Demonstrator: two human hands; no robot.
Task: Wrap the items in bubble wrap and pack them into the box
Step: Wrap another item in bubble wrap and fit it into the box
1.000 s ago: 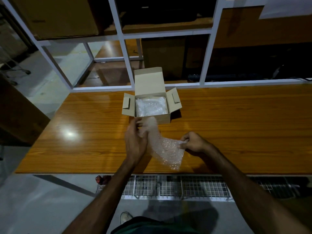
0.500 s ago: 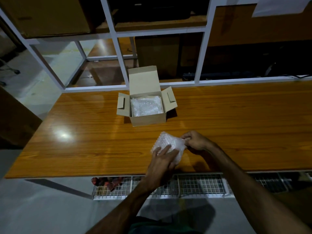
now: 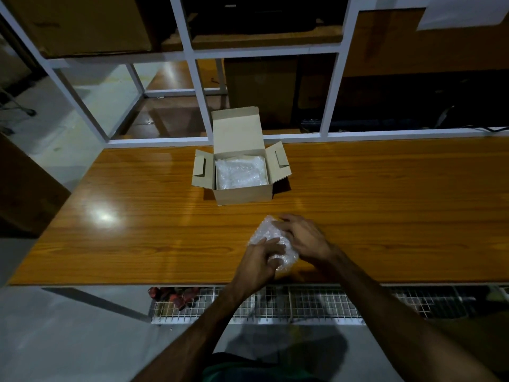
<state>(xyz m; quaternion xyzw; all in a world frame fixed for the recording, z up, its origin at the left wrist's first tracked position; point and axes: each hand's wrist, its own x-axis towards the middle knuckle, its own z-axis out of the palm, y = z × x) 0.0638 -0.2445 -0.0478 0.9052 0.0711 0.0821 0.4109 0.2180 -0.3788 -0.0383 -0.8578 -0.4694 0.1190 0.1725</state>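
A small bundle of clear bubble wrap (image 3: 264, 230) lies on the wooden table (image 3: 137, 238) near its front edge. My left hand (image 3: 257, 264) grips the bundle's near side, fingers curled over it. My right hand (image 3: 304, 238) lies over its right side and top, fingers bent onto the wrap. What the wrap holds is hidden. Farther back stands an open cardboard box (image 3: 242, 193) with its lid and side flaps up; a bubble-wrapped packet (image 3: 241, 172) lies inside it.
A white metal frame (image 3: 202, 106) with shelves and brown cartons rises behind the table. Under the front edge runs a wire mesh tray (image 3: 316, 301) with red items (image 3: 176, 295) at its left end. Floor lies to the left.
The loose sheet that hung between my hands has been folded down into a compact bundle on the table. My left hand came from near the box back to the bundle.
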